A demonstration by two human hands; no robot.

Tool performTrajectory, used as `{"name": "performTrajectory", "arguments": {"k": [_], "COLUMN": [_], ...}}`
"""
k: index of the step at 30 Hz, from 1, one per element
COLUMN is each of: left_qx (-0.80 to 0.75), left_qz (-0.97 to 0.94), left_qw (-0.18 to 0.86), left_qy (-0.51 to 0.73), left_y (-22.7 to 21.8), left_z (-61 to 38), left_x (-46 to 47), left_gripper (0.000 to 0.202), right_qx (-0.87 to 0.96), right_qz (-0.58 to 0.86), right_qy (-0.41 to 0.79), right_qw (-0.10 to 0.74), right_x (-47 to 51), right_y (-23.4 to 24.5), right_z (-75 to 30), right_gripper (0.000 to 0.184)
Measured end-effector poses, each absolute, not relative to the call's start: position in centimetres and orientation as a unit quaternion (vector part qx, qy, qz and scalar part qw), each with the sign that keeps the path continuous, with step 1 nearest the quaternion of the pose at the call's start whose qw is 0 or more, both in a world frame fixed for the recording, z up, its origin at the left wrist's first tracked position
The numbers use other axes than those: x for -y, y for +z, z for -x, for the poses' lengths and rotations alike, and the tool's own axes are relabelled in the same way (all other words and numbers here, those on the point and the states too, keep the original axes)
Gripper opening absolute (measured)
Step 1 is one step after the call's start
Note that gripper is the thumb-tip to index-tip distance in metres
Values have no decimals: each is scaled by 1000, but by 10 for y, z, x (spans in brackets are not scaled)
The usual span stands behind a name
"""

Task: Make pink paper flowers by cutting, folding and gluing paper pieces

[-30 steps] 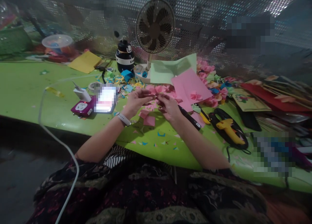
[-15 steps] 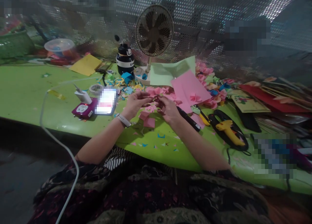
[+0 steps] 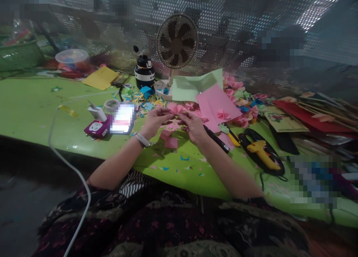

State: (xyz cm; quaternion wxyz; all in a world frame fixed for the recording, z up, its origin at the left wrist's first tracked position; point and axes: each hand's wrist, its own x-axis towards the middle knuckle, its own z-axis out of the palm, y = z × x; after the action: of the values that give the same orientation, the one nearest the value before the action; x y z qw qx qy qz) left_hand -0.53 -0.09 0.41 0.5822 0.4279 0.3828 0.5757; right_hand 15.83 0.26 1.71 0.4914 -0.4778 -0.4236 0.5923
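Observation:
Above the middle of the green table, my left hand (image 3: 156,122) and my right hand (image 3: 193,125) meet with fingertips pinched. Between them is a small piece of pink paper (image 3: 176,113), partly hidden by the fingers. Folded pink paper flowers (image 3: 176,107) lie just behind the fingertips. Small pink paper squares (image 3: 170,142) rest on the table below the hands, in front of pink cut-outs (image 3: 173,126). A larger pink sheet (image 3: 216,100) lies to the right, partly over a pale green sheet (image 3: 192,88).
A phone (image 3: 122,117) and a purple power adapter (image 3: 97,128) with a charger sit left. Behind stand a black bottle (image 3: 144,76) and a fan (image 3: 177,42). To the right lie a yellow glue gun (image 3: 261,154), a yellow cutter (image 3: 234,138) and a black stick-like tool (image 3: 216,138).
My fingertips have come closer together around the pink paper, and my right hand's fingers have straightened a little. The camera view has tilted slightly upward.

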Motion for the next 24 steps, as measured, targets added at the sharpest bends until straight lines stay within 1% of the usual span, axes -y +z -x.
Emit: {"name": "performTrajectory", "arguments": {"k": [3, 7, 12, 14, 19, 24], "left_qx": [-375, -386, -392, -386, -384, -377], "left_qz": [-431, -422, -419, -424, -464, -487], "left_qw": [582, 576, 575, 571, 536, 513], "left_qy": [579, 584, 583, 587, 591, 597], "left_y": [3, 4, 7, 8, 6, 1], "left_z": [5, 4, 3, 3, 0, -4], "left_x": [0, 1, 2, 2, 4, 4], "left_gripper": [33, 29, 25, 25, 26, 27], "right_qx": [418, 429, 446, 477, 580, 613], "right_qz": [477, 470, 457, 453, 442, 454], "right_qy": [597, 593, 583, 553, 418, 331], "right_qw": [491, 494, 502, 511, 541, 555], "right_x": [-1, 0, -2, -1, 6, 6], "right_y": [21, 21, 19, 21, 32, 31], "right_z": [-159, -158, -159, -161, -166, -167], "right_gripper": [34, 33, 37, 37, 32, 26]}}
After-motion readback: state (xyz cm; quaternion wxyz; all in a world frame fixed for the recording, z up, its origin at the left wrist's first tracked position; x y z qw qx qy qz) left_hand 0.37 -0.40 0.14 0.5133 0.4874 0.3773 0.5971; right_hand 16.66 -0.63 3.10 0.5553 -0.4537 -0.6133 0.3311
